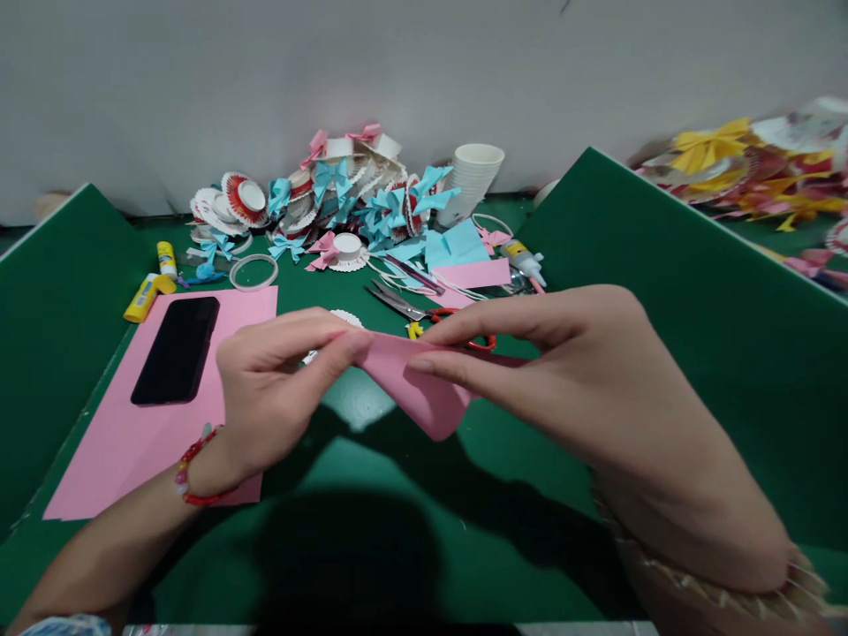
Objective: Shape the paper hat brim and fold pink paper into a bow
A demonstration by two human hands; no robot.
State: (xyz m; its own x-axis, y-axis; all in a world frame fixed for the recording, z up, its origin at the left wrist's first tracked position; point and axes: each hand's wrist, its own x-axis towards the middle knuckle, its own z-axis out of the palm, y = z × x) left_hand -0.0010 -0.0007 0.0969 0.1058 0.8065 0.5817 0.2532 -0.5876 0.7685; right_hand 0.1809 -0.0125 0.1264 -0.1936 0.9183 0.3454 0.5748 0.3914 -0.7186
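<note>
- The pink paper piece (pixel 417 389) is in the air above the middle of the table (pixel 305 291), held between both hands and touching nothing else that can be seen.
- The left hand (pixel 284 380) is clamped on the paper's left end, thumb against fingertips; the grip is narrow, presumably to pin one end without crushing it.
- The right hand (pixel 563 353) is clamped further along the upper edge, thumb on the near face; the two pinches appear to hold that edge taut, while the lower part curves freely.
- A black phone (pixel 176 349) lies on pink sheets (pixel 119 442) beside the table's left edge; its weight probably helps hold them flat.
- Two glue sticks (pixel 167 259) and a tape ring (pixel 254 273) are near the far left corner, apparently set aside within reach.
- Scissors (pixel 417 312) lie beyond the hands, partly hidden by the right one.
- Paper ornaments with bows (pixel 335 181) and stacked cups (pixel 472 181) crowd the far edge, seemingly to leave the near side for handling.
- The table is smooth green, with shadows toward its near edge.
- Green panels (pixel 53 309) bound the left and right edges; a plain grey wall (pixel 278 97) rises behind.
- Yellow bows (pixel 712 146) are heaped beyond the right panel.
</note>
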